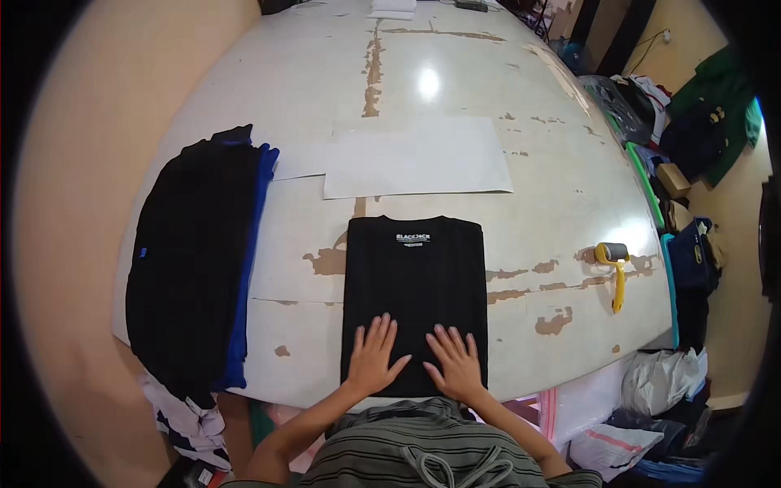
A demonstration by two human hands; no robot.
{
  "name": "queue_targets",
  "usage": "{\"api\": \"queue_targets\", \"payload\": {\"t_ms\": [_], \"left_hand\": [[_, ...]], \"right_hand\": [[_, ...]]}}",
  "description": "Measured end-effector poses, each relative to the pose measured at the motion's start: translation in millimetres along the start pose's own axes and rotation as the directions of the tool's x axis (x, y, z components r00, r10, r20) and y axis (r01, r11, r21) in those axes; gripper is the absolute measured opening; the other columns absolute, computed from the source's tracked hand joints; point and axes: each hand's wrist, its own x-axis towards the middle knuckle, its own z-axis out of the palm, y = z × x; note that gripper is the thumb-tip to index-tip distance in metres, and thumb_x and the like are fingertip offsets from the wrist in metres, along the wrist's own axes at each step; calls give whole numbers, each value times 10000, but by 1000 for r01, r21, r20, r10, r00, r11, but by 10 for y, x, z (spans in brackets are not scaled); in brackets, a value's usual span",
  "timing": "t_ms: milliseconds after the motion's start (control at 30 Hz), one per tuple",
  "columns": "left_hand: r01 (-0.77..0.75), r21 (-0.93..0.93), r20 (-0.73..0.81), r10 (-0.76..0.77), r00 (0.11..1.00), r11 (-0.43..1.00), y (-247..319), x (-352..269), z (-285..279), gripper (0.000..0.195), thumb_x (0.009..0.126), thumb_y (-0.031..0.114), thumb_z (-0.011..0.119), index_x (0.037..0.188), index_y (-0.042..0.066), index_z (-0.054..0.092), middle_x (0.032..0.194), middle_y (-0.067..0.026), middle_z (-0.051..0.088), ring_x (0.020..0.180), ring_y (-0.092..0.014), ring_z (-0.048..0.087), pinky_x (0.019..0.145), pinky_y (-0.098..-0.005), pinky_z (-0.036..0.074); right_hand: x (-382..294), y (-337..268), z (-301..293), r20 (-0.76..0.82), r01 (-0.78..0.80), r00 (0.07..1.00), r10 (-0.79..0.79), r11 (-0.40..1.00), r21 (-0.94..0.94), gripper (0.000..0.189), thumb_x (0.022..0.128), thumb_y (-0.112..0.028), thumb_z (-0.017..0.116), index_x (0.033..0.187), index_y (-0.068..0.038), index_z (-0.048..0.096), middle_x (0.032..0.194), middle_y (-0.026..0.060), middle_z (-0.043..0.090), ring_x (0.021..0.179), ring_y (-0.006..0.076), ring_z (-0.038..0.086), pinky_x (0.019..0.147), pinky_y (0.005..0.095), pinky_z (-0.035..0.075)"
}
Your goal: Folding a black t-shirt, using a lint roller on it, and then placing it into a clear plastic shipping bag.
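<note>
A black T-shirt [415, 280], folded into a neat rectangle, lies on the table in front of me with its neckline on the far side. White print shows just below the collar. My left hand [373, 360] rests flat on the lower left of the shirt, fingers spread. On its lower right lies my right hand [454, 363], palm down with the fingers apart. Neither hand grips the fabric. Beyond the collar, a white sheet [421, 158] lies flat on the table.
A stack of black and blue garments [189, 262] sits on the left of the worn white table [293, 341]. On the right lies a lint roller [615, 268] with a yellow handle. Bags and clothes [659, 384] crowd the floor past the right edge. A white stack [392, 8] stands far back.
</note>
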Motion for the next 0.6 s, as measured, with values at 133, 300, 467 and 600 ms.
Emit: {"api": "queue_targets", "payload": {"t_ms": [133, 300, 467, 600], "left_hand": [[256, -29, -8, -257, 966, 966, -321, -260, -19, 797, 830, 502, 453, 1352, -38, 185, 1427, -200, 135, 1323, -343, 128, 994, -606, 56], [437, -55, -15, -438, 899, 898, -392, -186, -158, 793, 844, 429, 469, 1357, -58, 111, 1420, -258, 57, 1321, -405, 24, 983, -611, -39], [-72, -69, -44, 69, 997, 995, -22, 422, 17, 739, 844, 433, 449, 1342, -51, 197, 1422, -222, 124, 1313, -378, 134, 1002, -592, 97], [148, -137, -84, -160, 984, 979, -286, 591, -22, 738, 855, 442, 431, 1370, -7, 153, 1431, -197, 131, 1327, -322, 136, 1023, -561, 60]], "right_hand": [[-142, 262, -106, 0, -375, 927, 375, 926, 49, 604, 849, -361, 466, 1362, -108, 271, 1423, 107, 232, 1314, 314, 190, 1030, 548, 52], [45, 214, -150, -50, -469, 881, 470, 883, 39, 585, 863, -327, 450, 1359, -80, 264, 1427, 138, 201, 1321, 344, 138, 1007, 595, 25], [665, 38, 59, -119, -62, 990, 72, 994, 85, 554, 846, -329, 464, 1329, -90, 336, 1400, 93, 287, 1291, 275, 256, 1030, 522, 130], [701, 422, 1, -146, -259, 955, 259, 966, 17, 532, 867, -334, 429, 1341, -117, 321, 1402, 62, 293, 1296, 272, 251, 1028, 549, 91]]}}
